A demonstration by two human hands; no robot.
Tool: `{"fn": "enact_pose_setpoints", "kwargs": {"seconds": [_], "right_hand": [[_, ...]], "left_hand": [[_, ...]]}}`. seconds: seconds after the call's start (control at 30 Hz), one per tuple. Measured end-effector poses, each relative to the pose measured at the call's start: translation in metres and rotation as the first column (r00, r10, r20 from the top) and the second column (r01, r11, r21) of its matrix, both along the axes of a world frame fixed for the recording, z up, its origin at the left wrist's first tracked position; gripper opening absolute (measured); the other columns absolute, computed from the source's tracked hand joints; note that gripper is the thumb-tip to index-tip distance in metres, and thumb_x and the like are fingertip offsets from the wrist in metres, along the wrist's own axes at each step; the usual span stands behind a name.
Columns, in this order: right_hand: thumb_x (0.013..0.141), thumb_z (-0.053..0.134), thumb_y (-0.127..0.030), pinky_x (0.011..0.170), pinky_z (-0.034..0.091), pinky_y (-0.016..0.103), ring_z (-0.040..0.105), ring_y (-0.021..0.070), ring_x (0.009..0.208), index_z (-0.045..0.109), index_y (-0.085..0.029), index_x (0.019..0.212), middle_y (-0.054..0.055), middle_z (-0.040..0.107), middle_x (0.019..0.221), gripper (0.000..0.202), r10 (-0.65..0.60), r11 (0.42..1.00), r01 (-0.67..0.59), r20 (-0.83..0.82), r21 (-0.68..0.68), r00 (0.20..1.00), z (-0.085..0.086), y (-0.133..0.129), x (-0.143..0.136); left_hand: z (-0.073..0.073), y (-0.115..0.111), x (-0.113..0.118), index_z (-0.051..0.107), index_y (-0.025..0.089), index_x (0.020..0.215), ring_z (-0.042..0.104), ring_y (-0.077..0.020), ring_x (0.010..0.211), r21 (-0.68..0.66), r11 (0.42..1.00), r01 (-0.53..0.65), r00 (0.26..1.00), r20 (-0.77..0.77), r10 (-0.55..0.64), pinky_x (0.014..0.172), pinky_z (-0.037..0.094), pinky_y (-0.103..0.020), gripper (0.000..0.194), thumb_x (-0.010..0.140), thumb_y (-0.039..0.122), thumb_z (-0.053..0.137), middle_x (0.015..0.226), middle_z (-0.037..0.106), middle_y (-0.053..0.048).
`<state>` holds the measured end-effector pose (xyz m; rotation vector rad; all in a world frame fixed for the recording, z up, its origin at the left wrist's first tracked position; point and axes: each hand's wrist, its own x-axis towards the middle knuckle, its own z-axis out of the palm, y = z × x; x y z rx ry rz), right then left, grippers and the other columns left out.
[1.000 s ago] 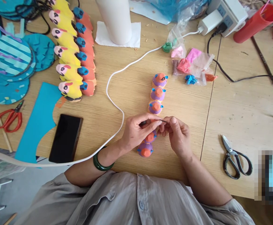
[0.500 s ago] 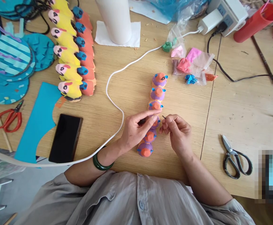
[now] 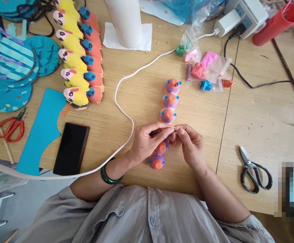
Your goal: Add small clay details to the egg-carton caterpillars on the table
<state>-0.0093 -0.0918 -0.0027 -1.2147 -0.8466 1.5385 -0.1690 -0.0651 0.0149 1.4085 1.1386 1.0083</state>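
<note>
A row of purple clay figures [image 3: 157,160] with orange snouts and small blue ears lies lengthwise on the table before me. Above its middle, my left hand [image 3: 153,138] has thumb and index finger pinched together at the tips, covering part of the row. My right hand [image 3: 191,143] meets it from the right, thumb and forefinger closed on a thin dark strand [image 3: 176,131]. The strand's free end reaches the left fingertips, which appear to pinch it. The far figure [image 3: 172,86] bears a dark mark on its snout.
Small bags of coloured clay [image 3: 200,69] lie beyond the row. Black-handled scissors [image 3: 253,171] rest at right; a phone [image 3: 71,149], red-handled scissors [image 3: 9,128] and a blue sheet [image 3: 39,130] are at left. A white cable [image 3: 119,98] crosses the table. Yellow figures [image 3: 75,76] stand behind.
My right hand has moved slightly left with the dark strand and met my left fingertips. My left thumb and index finger have closed together. The row has stayed in place.
</note>
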Motion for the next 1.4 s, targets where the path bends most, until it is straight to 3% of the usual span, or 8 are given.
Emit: {"fn": "enact_pose_setpoints", "kwargs": {"seconds": [0.2, 0.3, 0.4, 0.6, 0.9, 1.07, 1.2, 1.4], "right_hand": [[0.087, 0.078, -0.046, 0.055, 0.053, 0.026, 0.057, 0.0108, 0.054, 0.069, -0.022, 0.078, -0.004, 0.063, 0.063, 0.027, -0.06, 0.998, 0.059, 0.046, 0.013, 0.997, 0.0004, 0.0011, 0.0004], [0.089, 0.077, -0.045, 0.056, 0.053, 0.026, 0.055, 0.0099, 0.053, 0.069, -0.022, 0.079, -0.004, 0.063, 0.062, 0.026, -0.088, 0.996, 0.088, 0.009, 0.013, 0.996, -0.0005, 0.0016, 0.0005], [0.09, 0.076, -0.043, 0.056, 0.053, 0.025, 0.056, 0.0097, 0.054, 0.07, -0.023, 0.079, -0.004, 0.063, 0.062, 0.023, -0.094, 0.995, 0.094, -0.021, 0.01, 0.995, -0.0016, 0.0013, 0.0008], [0.093, 0.072, -0.044, 0.059, 0.054, 0.026, 0.061, 0.0107, 0.058, 0.072, -0.022, 0.08, -0.003, 0.068, 0.068, 0.025, -0.023, 1.0, 0.023, -0.014, 0.011, 1.0, -0.0024, -0.0008, 0.0008], [0.091, 0.075, -0.041, 0.056, 0.053, 0.024, 0.061, 0.0104, 0.057, 0.072, -0.023, 0.081, -0.004, 0.067, 0.066, 0.021, -0.065, 0.997, 0.066, -0.038, 0.029, 0.997, -0.0021, -0.0004, 0.0], [0.093, 0.072, -0.044, 0.058, 0.054, 0.026, 0.06, 0.0109, 0.058, 0.071, -0.023, 0.081, -0.003, 0.067, 0.068, 0.025, -0.033, 0.999, 0.033, -0.009, 0.037, 0.999, -0.0017, -0.0012, 0.0007], [0.098, 0.063, -0.049, 0.06, 0.055, 0.027, 0.06, 0.0117, 0.059, 0.072, -0.024, 0.091, -0.002, 0.065, 0.07, 0.028, -0.021, 0.998, 0.019, 0.039, 0.057, 0.999, -0.0027, 0.0, 0.0002], [0.093, 0.072, -0.029, 0.064, 0.059, 0.026, 0.063, 0.0119, 0.075, 0.072, -0.027, 0.102, 0.0, 0.066, 0.092, 0.009, -0.105, 0.973, 0.073, 0.136, 0.221, 0.985, -0.004, 0.0003, 0.0002]], "left_hand": [[-0.0025, -0.001, -0.0015, 0.082, 0.02, 0.102, 0.07, -0.012, 0.066, -0.018, 1.0, 0.002, 1.0, 0.005, -0.002, 0.064, 0.056, -0.021, 0.023, 0.095, 0.039, 0.069, 0.079, 0.079, -0.001], [-0.0036, -0.0004, -0.0015, 0.081, 0.022, 0.112, 0.059, -0.0092, 0.055, -0.034, 0.999, -0.011, 1.0, 0.024, 0.012, 0.056, 0.051, -0.02, 0.026, 0.094, 0.037, 0.07, 0.065, 0.069, 0.003], [-0.0049, 0.0002, -0.0009, 0.082, 0.022, 0.108, 0.053, -0.0079, 0.05, -0.03, 0.999, 0.012, 0.999, 0.036, -0.011, 0.052, 0.049, -0.019, 0.024, 0.089, 0.036, 0.076, 0.055, 0.06, 0.006], [-0.0038, -0.0004, -0.0001, 0.081, 0.02, 0.095, 0.07, -0.0111, 0.064, -0.06, 0.998, 0.022, 0.999, 0.047, -0.019, 0.063, 0.058, -0.02, 0.017, 0.092, 0.035, 0.073, 0.075, 0.078, 0.0], [-0.0035, -0.0017, 0.0008, 0.082, 0.019, 0.107, 0.057, -0.0069, 0.051, -0.051, 0.999, -0.003, 0.996, 0.093, 0.008, 0.053, 0.052, -0.016, 0.023, 0.089, 0.033, 0.076, 0.056, 0.063, 0.006], [0.0008, -0.0013, 0.0012, 0.083, 0.02, 0.098, 0.069, -0.0098, 0.064, -0.071, 0.997, -0.018, 0.993, 0.111, 0.026, 0.064, 0.058, -0.018, 0.016, 0.092, 0.031, 0.072, 0.075, 0.078, 0.001], [0.0018, -0.0012, 0.0015, 0.083, 0.021, 0.094, 0.073, -0.0115, 0.07, -0.082, 0.996, -0.04, 0.991, 0.125, 0.05, 0.067, 0.059, -0.019, 0.016, 0.092, 0.033, 0.073, 0.081, 0.081, -0.001], [-0.0019, -0.0007, -0.0005, 0.084, 0.02, 0.094, 0.072, -0.0123, 0.074, -0.2, 0.978, -0.062, 0.985, 0.143, 0.092, 0.068, 0.057, -0.02, 0.02, 0.089, 0.038, 0.076, 0.087, 0.082, -0.003]]}}
